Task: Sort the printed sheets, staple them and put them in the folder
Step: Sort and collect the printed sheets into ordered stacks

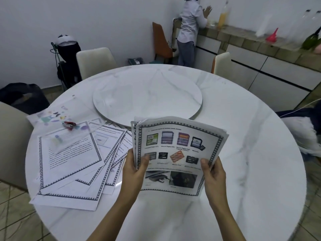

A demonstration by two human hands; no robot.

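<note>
Marble table [243, 136] w/ lazy Susan [147, 94]

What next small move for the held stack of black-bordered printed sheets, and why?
Probably tap the stack of black-bordered printed sheets square on the white marble table: its top edges are fanned, and left hand and right hand both grip it.

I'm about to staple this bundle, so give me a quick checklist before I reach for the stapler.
1. Left hand and right hand grip the stack: ok.
2. Stack edges squared: not ok, top corners fan out.
3. All sheets gathered: not ok, loose sheets lie on the table.
4. Stapler free, lying on the folder: ok.
5. Page order: cannot tell.
</note>
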